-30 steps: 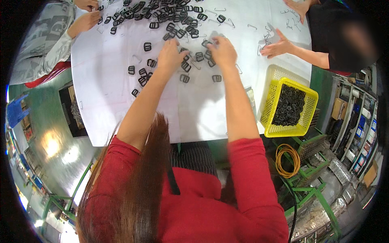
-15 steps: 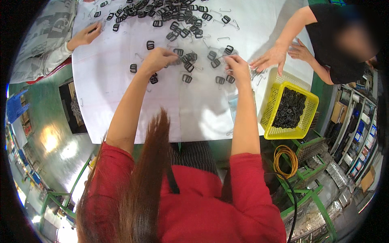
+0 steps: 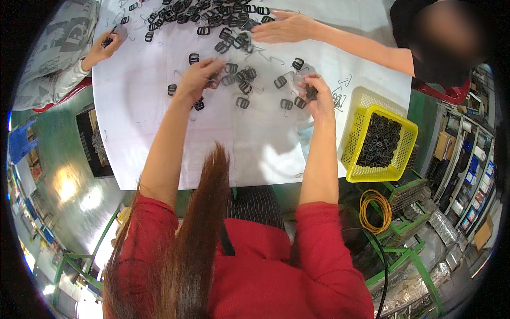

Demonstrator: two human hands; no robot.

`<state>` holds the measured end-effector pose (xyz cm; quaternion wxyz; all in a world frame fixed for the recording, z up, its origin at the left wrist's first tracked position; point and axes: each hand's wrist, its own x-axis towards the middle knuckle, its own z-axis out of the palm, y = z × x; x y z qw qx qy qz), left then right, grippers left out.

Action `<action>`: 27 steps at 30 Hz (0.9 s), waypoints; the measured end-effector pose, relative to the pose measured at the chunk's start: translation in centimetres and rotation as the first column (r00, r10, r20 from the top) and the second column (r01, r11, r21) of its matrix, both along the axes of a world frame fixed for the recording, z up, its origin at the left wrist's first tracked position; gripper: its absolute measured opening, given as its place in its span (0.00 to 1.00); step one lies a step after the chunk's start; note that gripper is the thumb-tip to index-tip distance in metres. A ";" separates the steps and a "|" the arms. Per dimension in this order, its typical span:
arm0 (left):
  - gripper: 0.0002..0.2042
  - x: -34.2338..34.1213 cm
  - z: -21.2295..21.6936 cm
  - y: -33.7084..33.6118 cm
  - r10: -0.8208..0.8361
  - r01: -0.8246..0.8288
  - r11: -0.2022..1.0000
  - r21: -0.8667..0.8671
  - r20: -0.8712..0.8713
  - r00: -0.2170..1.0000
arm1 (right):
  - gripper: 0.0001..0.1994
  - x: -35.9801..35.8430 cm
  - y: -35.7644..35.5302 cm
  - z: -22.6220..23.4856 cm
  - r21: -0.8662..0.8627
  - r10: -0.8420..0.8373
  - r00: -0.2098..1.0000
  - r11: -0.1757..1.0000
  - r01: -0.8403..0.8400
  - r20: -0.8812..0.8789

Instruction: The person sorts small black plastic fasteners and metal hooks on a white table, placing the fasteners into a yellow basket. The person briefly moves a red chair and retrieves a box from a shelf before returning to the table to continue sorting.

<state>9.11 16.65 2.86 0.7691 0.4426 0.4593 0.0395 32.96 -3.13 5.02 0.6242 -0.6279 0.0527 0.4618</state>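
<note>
My right hand is closed round a black strap buckle, just above the white-covered table. My left hand is curled and blurred, with a dark piece like another buckle under its fingers. Between the hands lies a loose group of black buckles, some with thin wire hooks beside or against them. A few more buckles are scattered left of my right hand. One buckle sits apart, left of my left hand.
A yellow basket of black buckles stands at the table's right edge, wire hooks beside it. At the far side is a large buckle pile. A co-worker's hand reaches to it from the right; another person's hand holds a dark piece at left.
A buckle now shows in my right hand, and one is gone from the group beside it. My left hand has shifted slightly left. The right co-worker's arm has stretched to the pile.
</note>
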 end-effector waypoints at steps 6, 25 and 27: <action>0.11 7.1 0.7 -5.6 -0.047 0.466 0.337 0.818 -0.480 0.876 | 0.18 1.2 4.4 -2.6 -0.708 0.579 0.504 0.700 0.095 0.641; 0.14 6.8 0.5 -4.6 -0.218 0.451 0.552 0.701 -0.401 0.890 | 0.16 -3.4 1.9 -1.0 -0.663 0.715 0.516 0.673 -0.327 0.471; 0.13 6.1 1.1 -3.2 -0.232 0.281 0.912 0.299 -0.190 0.954 | 0.13 -2.0 0.1 -1.8 -0.503 0.651 0.643 0.745 -0.438 0.403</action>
